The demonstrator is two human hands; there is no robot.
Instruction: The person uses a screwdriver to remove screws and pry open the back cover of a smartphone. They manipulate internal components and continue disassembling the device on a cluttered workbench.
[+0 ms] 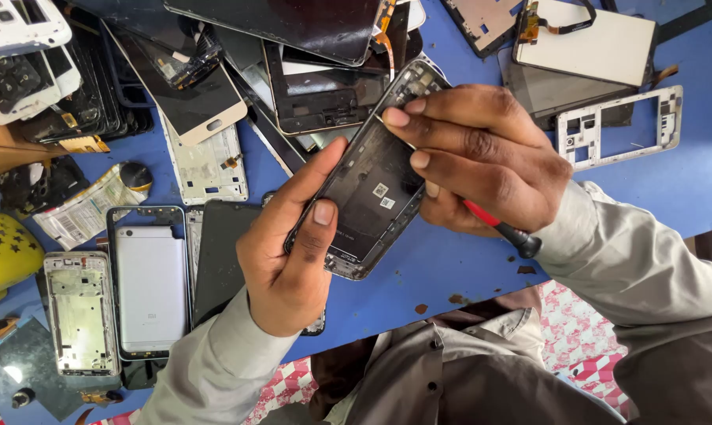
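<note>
- Right now my left hand [289, 252] is curled around the lower edge of a dark phone frame [371, 185], thumb pressed on its inner face, so the frame sits tilted in the air above the blue table [419, 267].
- My right hand [482, 157] is closed too: 3 fingertips rest on the frame's upper half while the palm traps a red-and-black screwdriver [501, 228], whose tip I cannot see.
- The frame looks thin and stripped; if my 2 hands twist against each other, I judge it could bend or crack.
- The hidden screwdriver tip could scratch the inner face or jab my left thumb if my grip slips.
- Below lies a silver phone back [151, 287] and a bare white chassis [80, 311]; a dropped frame could land on them.
- Loose screens [206, 102] crowd the table's far side, so small parts that fall could get lost.
</note>
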